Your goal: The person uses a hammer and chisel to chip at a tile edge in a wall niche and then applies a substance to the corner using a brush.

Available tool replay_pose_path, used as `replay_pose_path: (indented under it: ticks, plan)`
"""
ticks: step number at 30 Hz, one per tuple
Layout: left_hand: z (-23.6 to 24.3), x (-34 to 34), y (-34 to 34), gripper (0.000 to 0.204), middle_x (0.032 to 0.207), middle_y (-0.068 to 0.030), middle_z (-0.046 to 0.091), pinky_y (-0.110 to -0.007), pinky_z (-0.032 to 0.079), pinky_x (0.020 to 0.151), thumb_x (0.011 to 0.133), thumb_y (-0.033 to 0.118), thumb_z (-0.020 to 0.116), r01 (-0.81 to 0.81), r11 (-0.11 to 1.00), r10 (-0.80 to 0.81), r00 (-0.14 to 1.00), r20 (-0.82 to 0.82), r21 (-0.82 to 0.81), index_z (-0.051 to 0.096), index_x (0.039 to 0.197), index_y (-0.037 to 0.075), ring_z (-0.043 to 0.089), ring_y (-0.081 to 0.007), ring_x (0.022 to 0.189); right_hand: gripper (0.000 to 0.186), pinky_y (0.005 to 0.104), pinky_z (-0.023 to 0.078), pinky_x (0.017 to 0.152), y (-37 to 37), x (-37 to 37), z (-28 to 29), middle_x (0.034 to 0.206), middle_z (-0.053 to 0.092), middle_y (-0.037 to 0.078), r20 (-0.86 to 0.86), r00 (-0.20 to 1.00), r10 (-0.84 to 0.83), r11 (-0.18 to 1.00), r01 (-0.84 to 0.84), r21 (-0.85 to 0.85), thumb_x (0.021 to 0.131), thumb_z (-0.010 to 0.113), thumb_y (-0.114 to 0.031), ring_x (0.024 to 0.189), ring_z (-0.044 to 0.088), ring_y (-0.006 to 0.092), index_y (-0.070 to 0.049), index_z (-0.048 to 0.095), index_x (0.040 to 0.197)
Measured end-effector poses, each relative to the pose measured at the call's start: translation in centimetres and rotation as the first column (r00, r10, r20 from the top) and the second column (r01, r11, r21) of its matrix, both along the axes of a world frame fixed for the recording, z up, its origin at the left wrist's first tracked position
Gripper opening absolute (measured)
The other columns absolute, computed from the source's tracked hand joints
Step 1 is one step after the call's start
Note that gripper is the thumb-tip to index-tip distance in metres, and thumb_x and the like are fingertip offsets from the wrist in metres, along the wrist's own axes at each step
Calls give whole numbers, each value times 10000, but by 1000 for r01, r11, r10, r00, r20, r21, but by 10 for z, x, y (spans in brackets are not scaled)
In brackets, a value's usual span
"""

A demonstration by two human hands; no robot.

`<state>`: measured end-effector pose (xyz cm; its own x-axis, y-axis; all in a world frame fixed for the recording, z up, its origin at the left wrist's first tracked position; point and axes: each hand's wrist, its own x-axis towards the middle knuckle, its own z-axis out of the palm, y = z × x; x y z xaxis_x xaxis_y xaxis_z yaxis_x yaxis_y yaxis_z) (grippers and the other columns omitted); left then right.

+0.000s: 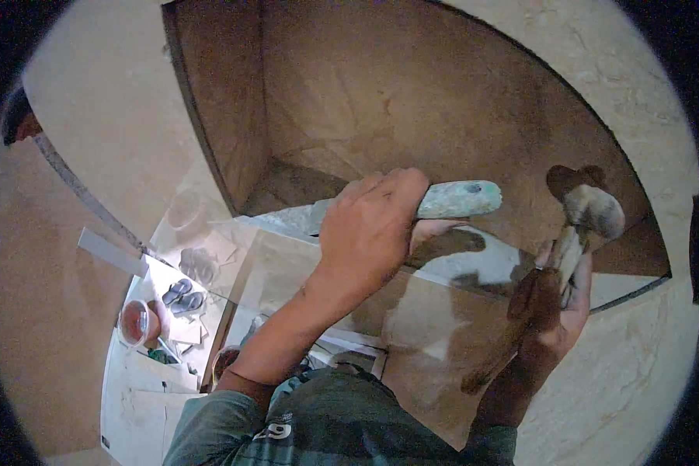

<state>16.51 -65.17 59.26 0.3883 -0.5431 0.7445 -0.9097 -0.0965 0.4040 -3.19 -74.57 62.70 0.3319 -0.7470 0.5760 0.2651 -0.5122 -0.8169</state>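
My left hand point(377, 221) is closed around a trowel with a worn pale green handle point(460, 199). A flat greyish blade point(287, 220) shows on the other side of the fist, along the front edge of a brown-lined recess point(412, 85) in the wall. My right hand point(567, 303) grips a mallet by its handle, near the right end of the recess. The mallet's rounded, whitish head point(594, 210) points up, apart from the trowel. Behind it a dark shadow falls on the recess's back wall. Part of the trowel blade is hidden by my left hand.
Pale marbled tile point(621, 373) surrounds the recess, which has a dark edge. Down on the left, under bright light, are a clear bucket point(138, 322), dark sandals point(182, 297) and tile offcuts point(185, 332). A light strip point(113, 251) sticks out from the left wall.
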Motion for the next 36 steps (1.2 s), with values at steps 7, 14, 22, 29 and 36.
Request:
replay_pose_path:
  ticks: [7,14,22,29,36]
  plan:
    - [0,-3,-2,418,846,-128,596,-455,475,699,801,447,644,69,993,-65,997,36,-93,499,912,72,598,-354,816,491,179,397,534,-8,1,-26,850,597,24,2,998,-70,995,69,74,894,685,-273,641,506,49,-2,512,1265]
    - [-7,4,2,421,832,-111,593,-454,473,691,803,463,628,42,998,-39,997,68,-44,492,897,76,602,-337,798,546,181,385,503,-13,5,-44,804,588,8,-25,997,77,997,-78,-26,913,666,-334,609,495,45,-5,496,1313]
    - [-4,3,-1,403,835,-105,594,-448,473,697,807,448,631,15,1000,-15,997,73,6,492,912,85,603,-330,825,419,175,351,450,0,11,-36,782,580,2,-90,990,-110,979,124,163,921,647,-322,548,461,42,-42,519,1206]
    - [-3,5,2,405,824,-102,587,-448,468,687,816,467,610,18,999,-15,997,81,-37,491,908,91,599,-326,807,398,172,355,454,-4,7,-44,811,585,5,-103,993,51,988,-35,149,920,649,-311,553,460,38,-35,524,1178]
    - [-4,1,2,339,817,-95,584,-441,465,681,827,413,605,32,999,-37,992,117,43,492,890,100,595,-318,810,473,187,369,459,-22,-11,-56,853,586,4,-151,988,31,997,-21,70,903,682,-335,552,471,57,-26,514,1220]
